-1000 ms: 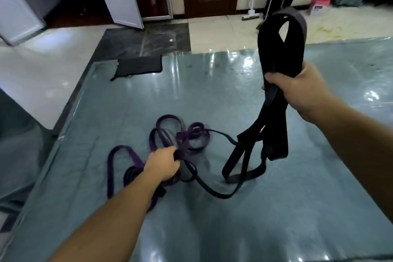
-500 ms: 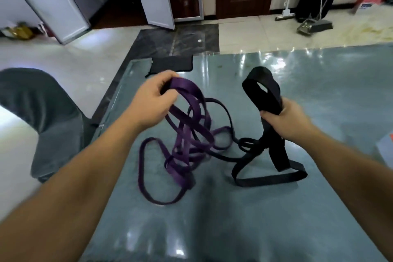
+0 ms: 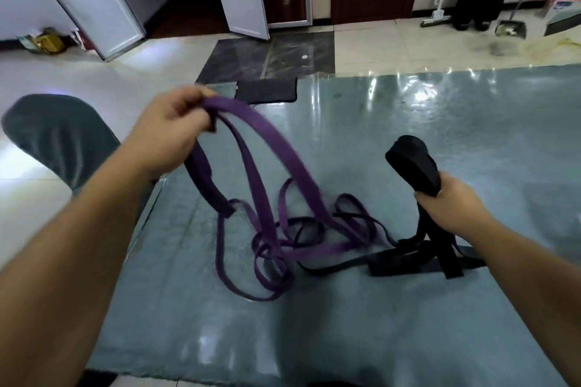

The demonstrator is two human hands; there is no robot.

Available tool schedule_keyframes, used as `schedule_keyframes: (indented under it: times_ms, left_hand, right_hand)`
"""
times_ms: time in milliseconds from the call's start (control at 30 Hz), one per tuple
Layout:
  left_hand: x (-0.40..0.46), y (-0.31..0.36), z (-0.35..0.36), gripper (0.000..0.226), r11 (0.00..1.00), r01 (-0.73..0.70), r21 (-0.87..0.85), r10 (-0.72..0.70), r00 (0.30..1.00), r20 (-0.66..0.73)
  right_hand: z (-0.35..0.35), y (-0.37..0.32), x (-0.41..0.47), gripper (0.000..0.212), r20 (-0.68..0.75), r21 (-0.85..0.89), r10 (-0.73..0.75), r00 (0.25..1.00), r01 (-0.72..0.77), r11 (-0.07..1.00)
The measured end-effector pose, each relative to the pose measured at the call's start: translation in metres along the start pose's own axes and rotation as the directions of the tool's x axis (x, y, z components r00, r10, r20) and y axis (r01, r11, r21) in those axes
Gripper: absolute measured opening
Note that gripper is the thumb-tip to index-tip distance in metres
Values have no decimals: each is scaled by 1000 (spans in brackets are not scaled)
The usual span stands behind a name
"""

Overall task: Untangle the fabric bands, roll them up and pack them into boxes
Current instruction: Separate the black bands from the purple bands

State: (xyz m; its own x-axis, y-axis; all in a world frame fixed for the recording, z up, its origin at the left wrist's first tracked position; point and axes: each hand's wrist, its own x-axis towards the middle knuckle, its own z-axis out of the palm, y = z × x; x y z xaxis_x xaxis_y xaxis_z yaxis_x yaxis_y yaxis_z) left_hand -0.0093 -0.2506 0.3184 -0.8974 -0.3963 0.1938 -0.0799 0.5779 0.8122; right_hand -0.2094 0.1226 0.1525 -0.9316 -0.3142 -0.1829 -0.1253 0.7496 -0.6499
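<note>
The left hand (image 3: 171, 132) is raised above the glossy blue-grey table top (image 3: 440, 135), its fingers (image 3: 188, 100) clenched around a fold of the long flat purple fabric band (image 3: 276, 151). From those fingers two wide purple strands arc down and to the right, and a third, darker length hangs just below the palm and ends in a loop near the table's left edge. Below and to the right of the left fingers, the remaining purple band lies on the table in a loose heap of crossing loops.

The right hand (image 3: 446, 198) is lower and well apart from the left, with its fingers wrapped tightly around the wide flat black fabric band (image 3: 412, 160). A rounded black loop stands up just above the right fingers; below them, black strands drop to the table and spread into flat folds (image 3: 408, 264) beneath the wrist. A thin dark strand runs from these folds toward the purple heap, where the two bands look interlaced, though the blur hides exactly how they cross.

Beyond the left fingers, at the table's far edge, lies a flat dark rectangular pad (image 3: 267, 89). A grey rounded chair seat (image 3: 59, 135) sits beneath the left forearm, beside the table.
</note>
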Motion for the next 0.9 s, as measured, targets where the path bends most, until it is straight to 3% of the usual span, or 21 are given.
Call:
schedule_keyframes:
  times_ms: [100, 233, 433, 567, 633, 733, 833, 900]
  left_hand:
    - [-12, -48, 18, 23, 923, 167, 348, -240, 954, 181]
    - [-21, -110, 51, 23, 782, 163, 601, -416, 855, 310]
    - [-27, -172, 95, 38, 685, 101, 722, -519, 763, 386]
    - [-35, -181, 139, 64, 549, -80, 832, -437, 821, 368]
    - [-38, -168, 174, 61, 591, -183, 786, -344, 824, 451]
    - [-44, -143, 230, 52, 690, -280, 668, -287, 741, 607]
    - [-53, -134, 281, 50, 733, -266, 626, -338, 656, 674]
    - [-62, -136, 310, 47, 743, -236, 626, -359, 649, 671]
  right_hand:
    - [1, -1, 0, 9, -6, 9, 4, 1000, -4, 1000]
    - [1, -4, -1, 11, -3, 6, -2, 1000, 2, 1000]
    - [6, -7, -3, 8, 4, 21, -4, 1000, 4, 1000]
    - [11, -3, -7, 13, 2, 20, 8, 1000, -8, 1000]
    - [15, 0, -8, 15, 2, 23, 15, 1000, -15, 1000]
    - [18, 5, -12, 13, 8, 29, 32, 999, -33, 999]
    - [20, 10, -15, 11, 13, 19, 44, 999, -44, 999]
    - [20, 14, -17, 14, 6, 11, 62, 998, -62, 998]
